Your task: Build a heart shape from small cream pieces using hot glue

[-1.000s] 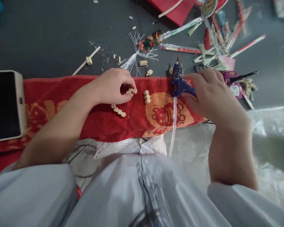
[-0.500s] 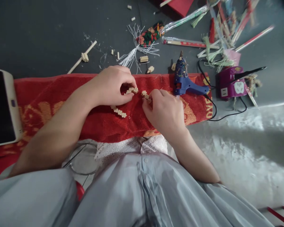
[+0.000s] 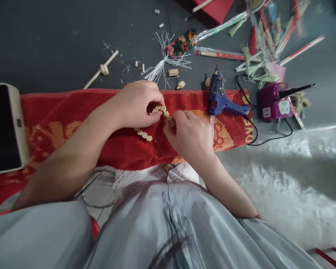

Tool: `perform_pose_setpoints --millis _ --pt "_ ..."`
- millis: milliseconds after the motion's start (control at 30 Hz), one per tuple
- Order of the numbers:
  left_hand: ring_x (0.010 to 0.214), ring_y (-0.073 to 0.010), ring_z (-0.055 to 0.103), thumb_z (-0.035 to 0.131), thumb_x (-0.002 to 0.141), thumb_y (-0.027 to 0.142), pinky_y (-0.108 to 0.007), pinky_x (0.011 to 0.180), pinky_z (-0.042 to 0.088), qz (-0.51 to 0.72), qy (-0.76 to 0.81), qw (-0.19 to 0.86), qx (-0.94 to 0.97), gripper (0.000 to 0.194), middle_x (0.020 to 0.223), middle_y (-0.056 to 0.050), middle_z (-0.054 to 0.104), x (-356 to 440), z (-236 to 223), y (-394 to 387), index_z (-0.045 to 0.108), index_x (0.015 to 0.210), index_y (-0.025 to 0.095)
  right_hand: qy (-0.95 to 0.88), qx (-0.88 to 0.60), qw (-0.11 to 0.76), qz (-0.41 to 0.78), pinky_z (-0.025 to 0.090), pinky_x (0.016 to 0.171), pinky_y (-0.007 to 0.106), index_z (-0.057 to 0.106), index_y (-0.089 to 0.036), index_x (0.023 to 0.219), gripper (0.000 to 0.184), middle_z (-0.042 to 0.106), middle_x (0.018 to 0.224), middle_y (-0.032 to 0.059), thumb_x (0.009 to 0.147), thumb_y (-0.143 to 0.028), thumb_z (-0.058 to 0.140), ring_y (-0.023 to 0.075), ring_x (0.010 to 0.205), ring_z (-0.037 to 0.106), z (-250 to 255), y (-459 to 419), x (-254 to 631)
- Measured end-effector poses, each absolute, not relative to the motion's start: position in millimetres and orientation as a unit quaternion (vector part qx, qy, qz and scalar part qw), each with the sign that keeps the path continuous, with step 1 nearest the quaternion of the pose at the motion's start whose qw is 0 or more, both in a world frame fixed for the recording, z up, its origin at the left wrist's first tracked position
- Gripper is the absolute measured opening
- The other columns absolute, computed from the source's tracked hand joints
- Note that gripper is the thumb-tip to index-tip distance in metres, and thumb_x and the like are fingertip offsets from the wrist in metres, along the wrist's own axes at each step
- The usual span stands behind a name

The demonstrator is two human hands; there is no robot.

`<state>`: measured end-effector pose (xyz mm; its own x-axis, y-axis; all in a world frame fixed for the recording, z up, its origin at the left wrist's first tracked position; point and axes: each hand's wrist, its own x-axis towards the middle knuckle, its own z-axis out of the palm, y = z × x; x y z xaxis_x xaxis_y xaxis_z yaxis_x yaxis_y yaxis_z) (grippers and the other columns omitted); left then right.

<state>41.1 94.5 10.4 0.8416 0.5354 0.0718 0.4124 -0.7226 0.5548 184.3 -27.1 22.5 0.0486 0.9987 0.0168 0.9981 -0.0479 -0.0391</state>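
My left hand pinches a short strip of small cream wooden pieces on a red towel. My right hand pinches a second strip of the same pieces and presses its end against the first, so the two meet in a bent line. A third strip lies loose on the towel just below my left hand. A blue glue gun rests on the towel's far right end, apart from both hands.
A phone lies at the left on the towel. Behind, the dark table carries cut wooden bits, a white thread bundle, wrapped chopsticks and a purple socket with black cable.
My right hand let go of the glue gun, moved left, picked up the second strip and brought it against the strip in my left hand.
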Motion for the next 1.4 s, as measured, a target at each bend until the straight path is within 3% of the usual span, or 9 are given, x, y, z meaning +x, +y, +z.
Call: perform_pose_setpoints --millis 633,1067,1400 --pt "0.089 -0.0221 0.065 0.05 0.085 0.033 -0.038 0.081 0.05 0.119 0.256 0.25 0.926 0.027 0.091 -0.005 0.07 42.2 9.6 93.0 0.075 0.085 0.022 -0.704 -0.709 0.014 -0.033 0.021 0.053 0.031 0.058 -0.018 0.074 0.016 0.063 0.07 0.0053 0.089 -0.017 0.052 0.0163 0.061 0.053 23.1 -25.8 184.1" --pt "0.09 -0.0226 0.063 0.049 0.085 0.032 -0.039 0.083 0.05 0.129 0.251 0.249 0.926 0.027 0.089 -0.006 0.067 43.2 7.1 91.8 0.074 0.082 0.021 -0.7 -0.713 -0.021 0.021 0.024 0.054 0.029 0.061 -0.016 0.081 0.016 0.064 0.077 0.007 0.092 -0.018 0.05 0.0165 0.064 0.053 29.5 -20.7 186.0" --pt "0.089 -0.0224 0.063 0.049 0.086 0.031 -0.038 0.082 0.051 0.139 0.233 0.223 0.936 0.028 0.084 -0.005 0.065 44.4 4.7 91.5 0.075 0.082 0.022 -0.702 -0.712 0.003 0.031 0.027 0.057 0.03 0.061 -0.017 0.082 0.016 0.065 0.078 0.0076 0.092 -0.017 0.048 0.0183 0.066 0.055 25.4 -20.5 190.9"
